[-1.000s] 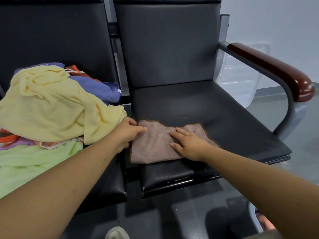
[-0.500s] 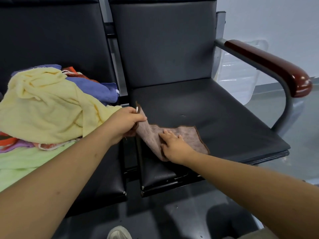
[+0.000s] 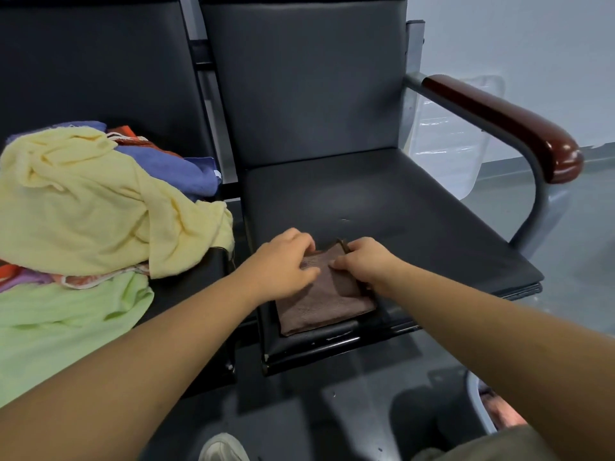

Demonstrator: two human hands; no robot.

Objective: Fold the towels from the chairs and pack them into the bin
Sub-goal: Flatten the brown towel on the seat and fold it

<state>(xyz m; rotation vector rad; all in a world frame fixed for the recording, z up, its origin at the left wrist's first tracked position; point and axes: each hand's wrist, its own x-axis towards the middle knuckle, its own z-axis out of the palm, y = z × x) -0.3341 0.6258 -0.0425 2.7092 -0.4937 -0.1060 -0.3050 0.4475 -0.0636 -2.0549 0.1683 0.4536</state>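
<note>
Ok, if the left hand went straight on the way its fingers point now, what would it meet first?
Probably the right hand, which pinches the raised far corner of the brown towel just ahead of the left hand. Only a narrow strip of towel shows between them, though depth is hard to judge.

A folded brown towel [image 3: 326,301] lies on one black seat [image 3: 399,207], seemingly loose towels [image 3: 83,211] on the neighbouring seat [image 3: 193,287].
</note>
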